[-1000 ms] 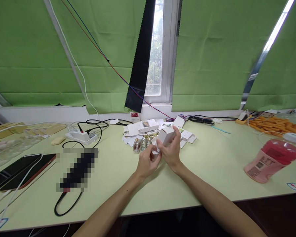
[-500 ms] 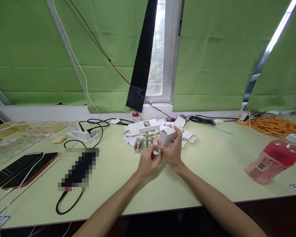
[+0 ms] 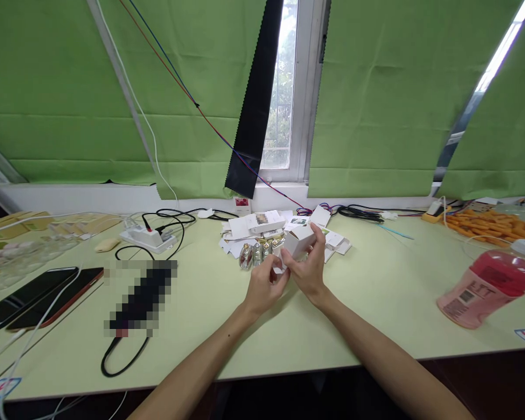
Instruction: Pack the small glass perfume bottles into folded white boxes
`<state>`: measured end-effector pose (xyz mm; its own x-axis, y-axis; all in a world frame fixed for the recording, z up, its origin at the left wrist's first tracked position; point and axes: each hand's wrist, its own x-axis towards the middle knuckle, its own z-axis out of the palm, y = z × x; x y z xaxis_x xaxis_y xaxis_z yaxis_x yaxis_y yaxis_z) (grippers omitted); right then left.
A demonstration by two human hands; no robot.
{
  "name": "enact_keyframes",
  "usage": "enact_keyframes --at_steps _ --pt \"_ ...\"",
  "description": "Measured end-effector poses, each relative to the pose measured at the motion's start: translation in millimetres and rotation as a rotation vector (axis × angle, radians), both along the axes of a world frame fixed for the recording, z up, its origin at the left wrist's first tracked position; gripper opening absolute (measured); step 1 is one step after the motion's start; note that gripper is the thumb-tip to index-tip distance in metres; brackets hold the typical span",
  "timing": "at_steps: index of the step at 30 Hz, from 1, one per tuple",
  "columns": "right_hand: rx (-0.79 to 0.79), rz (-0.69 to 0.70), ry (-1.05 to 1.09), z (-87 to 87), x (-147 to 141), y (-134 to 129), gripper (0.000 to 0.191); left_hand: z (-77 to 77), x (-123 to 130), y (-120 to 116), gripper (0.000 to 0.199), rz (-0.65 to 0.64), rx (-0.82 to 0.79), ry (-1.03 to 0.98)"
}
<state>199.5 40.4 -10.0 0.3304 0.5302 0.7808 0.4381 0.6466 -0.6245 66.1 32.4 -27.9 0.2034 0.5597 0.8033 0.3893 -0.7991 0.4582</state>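
Note:
A small white cardboard box [image 3: 298, 239] is held tilted between both hands over the table. My right hand [image 3: 308, 265] wraps round its side, fingers on the far side and thumb on the near face. My left hand [image 3: 266, 284] pinches the box's lower left end, its fingertips partly hidden behind the thumb. Just behind my left hand stand several shiny silver packets [image 3: 256, 255] in a row. Beyond them lies a pile of flattened white boxes [image 3: 256, 223], some with printed pictures.
A pink-labelled bottle [image 3: 485, 286] stands at the right, with orange pieces [image 3: 485, 224] behind it. On the left lie two phones [image 3: 30, 294], a white power strip [image 3: 146, 238] and a blurred-out dark object [image 3: 142, 300] with a cable loop. Black cables [image 3: 359, 212] run along the back.
The view has shifted slightly. Both hands keep nearly the same grip on the white box, with only a small shift of the fingers.

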Motion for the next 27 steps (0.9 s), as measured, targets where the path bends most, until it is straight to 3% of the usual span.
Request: enact_keyframes --at_steps 14,27 --pt "0.031 0.009 -0.037 2.1 3.0 1.6 0.08 2.1 1.1 -1.7 0.02 -0.003 0.016 -0.017" --pt "0.031 0.078 -0.183 12.7 16.2 4.5 0.07 6.7 -1.8 2.3 0.023 0.045 -0.148 -0.131"
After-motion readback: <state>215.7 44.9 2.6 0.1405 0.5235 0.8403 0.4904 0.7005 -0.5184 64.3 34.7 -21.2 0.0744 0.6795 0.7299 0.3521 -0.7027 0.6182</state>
